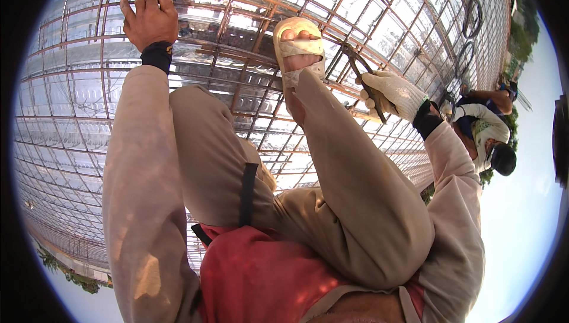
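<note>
My bare left hand (149,19), with a black wristband, reaches out at the upper left. Its fingers are spread over the steel rebar mesh (106,37), the tips at the bars; I cannot make out anything held in it. In a white knit glove, my right hand (396,93) is closed around the handles of a pair of dark end-cutting nippers (360,65). The nippers' jaws point up and left, close to a crossing of bars beside my sandal. Part of the handles is hidden by the glove.
My foot in a pale sandal (301,50) rests on the mesh between my hands. Shiny metal decking (204,15) lies beneath the bars. Dark wire coils (472,18) lie at the upper right. Another person (489,121) bends over at the right, near the mesh's edge.
</note>
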A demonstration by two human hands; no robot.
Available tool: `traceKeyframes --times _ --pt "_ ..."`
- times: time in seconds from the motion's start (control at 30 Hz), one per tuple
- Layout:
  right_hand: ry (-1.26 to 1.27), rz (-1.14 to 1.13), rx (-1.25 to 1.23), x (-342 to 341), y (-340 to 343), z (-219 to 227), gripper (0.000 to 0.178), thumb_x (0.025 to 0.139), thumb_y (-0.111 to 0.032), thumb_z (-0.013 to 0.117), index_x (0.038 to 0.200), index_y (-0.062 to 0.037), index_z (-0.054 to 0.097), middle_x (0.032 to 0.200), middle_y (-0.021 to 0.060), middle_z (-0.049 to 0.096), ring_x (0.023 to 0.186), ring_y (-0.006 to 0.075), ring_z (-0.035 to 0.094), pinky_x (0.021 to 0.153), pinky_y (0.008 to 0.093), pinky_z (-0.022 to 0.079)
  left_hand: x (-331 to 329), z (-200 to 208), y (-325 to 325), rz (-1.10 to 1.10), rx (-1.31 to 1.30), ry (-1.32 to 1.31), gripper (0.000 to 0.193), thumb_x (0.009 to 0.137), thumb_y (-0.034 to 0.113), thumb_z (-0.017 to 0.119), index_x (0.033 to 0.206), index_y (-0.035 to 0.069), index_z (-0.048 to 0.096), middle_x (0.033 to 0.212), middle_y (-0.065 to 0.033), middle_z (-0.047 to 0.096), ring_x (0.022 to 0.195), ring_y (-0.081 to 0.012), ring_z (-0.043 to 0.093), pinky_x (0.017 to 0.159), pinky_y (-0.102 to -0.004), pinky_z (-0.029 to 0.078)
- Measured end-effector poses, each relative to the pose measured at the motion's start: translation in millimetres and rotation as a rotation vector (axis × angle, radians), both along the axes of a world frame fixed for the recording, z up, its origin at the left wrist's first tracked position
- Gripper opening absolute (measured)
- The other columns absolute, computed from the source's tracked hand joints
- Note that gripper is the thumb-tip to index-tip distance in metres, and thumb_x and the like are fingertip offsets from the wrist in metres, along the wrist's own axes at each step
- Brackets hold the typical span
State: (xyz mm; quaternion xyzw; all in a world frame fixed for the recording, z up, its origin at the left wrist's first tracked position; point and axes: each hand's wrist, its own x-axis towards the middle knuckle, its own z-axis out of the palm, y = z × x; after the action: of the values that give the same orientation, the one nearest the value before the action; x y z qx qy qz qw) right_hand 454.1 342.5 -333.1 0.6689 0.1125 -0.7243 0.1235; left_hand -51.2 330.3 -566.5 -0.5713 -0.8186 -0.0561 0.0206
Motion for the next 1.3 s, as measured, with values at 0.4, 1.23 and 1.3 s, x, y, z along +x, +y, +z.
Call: traceKeyframes --times 0.4,1.23,1.3 --pt "-0.329 -0.100 0.354 -54.9 -99.5 -50.4 0.035 0.110 -0.035 0.057 0.110 -0.0005 0.063 0.072 0.0026 0.062 0.057 0.0152 0.060 0.054 0.0310 0.049 2.3 3.8 0.9 -0.002 -0.001 -0.024 0.047 0.108 0.048 0.045 0.129 0.019 0.076 0.150 0.0031 0.062 0.157 -0.0369 0.030 0.119 -0.0635 0.034" --pt "-0.372 0.001 0.427 -48.9 -107.0 -33.7 0.040 0.109 -0.031 0.054 0.133 0.0009 0.056 0.103 0.0196 0.073 0.088 0.0349 0.075 0.073 0.0440 0.062 2.8 1.7 -2.9 -0.006 0.034 -0.012 0.045 0.108 0.047 0.047 0.125 0.019 0.077 0.149 0.0029 0.063 0.157 -0.0379 0.031 0.115 -0.0650 0.038" --pt "-0.236 -0.221 0.387 -44.2 -104.6 -29.7 0.041 0.110 -0.032 0.053 0.135 0.0009 0.055 0.105 0.0179 0.073 0.089 0.0322 0.075 0.073 0.0414 0.063 1.4 2.1 -3.1 0.001 0.017 -0.014 0.045 0.108 0.047 0.046 0.127 0.020 0.077 0.150 0.0033 0.062 0.157 -0.0379 0.031 0.117 -0.0641 0.037"
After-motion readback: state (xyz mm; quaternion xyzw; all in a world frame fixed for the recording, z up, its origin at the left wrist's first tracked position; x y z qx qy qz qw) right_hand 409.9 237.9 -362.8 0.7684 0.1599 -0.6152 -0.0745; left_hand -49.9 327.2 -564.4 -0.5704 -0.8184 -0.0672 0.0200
